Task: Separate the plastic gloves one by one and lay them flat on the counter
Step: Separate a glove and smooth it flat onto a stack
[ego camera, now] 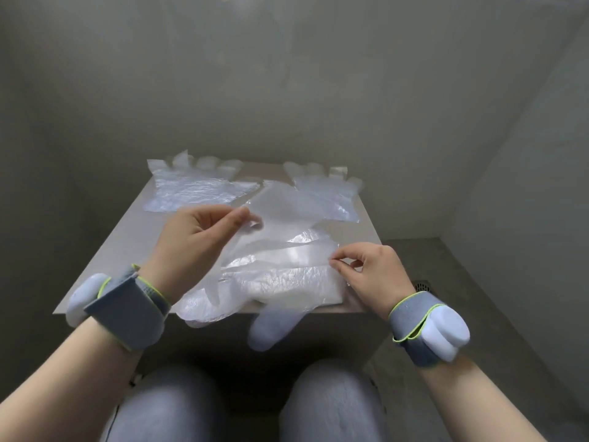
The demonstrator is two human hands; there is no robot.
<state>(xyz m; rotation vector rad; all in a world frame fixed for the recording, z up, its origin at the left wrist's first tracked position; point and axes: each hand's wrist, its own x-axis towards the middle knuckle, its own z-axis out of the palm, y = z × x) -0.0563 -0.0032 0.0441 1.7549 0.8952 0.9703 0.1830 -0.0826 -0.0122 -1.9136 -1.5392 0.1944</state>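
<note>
A stack of clear plastic gloves lies at the near edge of the small grey counter, its fingers hanging over the front edge. My left hand pinches the cuff corner of the top glove and holds it raised off the stack. My right hand pinches the stack's right edge. Two single gloves lie flat at the back: one at the far left, one at the far right, fingers pointing away from me.
The counter stands against a grey wall. A lower grey ledge with a small drain grille sits to the right. My knees in blue jeans are under the counter's front edge. Both wrists wear grey straps.
</note>
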